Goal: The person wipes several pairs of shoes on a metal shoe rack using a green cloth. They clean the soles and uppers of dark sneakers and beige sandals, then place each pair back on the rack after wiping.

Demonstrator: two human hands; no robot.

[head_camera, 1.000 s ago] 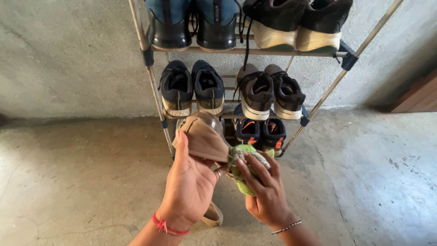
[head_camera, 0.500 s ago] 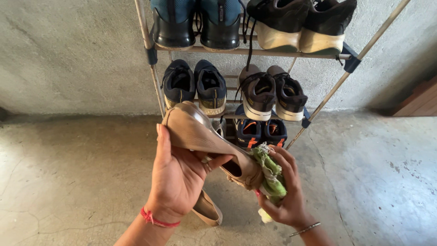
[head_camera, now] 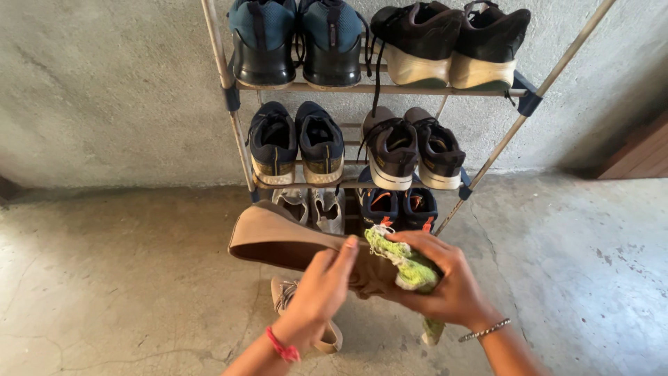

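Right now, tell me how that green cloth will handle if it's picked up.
The green cloth likely handles floppy: it bunches under the right hand against the tan shoe, and a loose end hangs below the wrist. It looks light for its size, crumpled into one palm. Its fuzzy weave should grip, not slip.

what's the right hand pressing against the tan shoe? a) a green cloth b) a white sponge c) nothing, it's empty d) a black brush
a: the right hand grips a crumpled green cloth against the tan shoe, which the left hand holds in front of the shoe rack.
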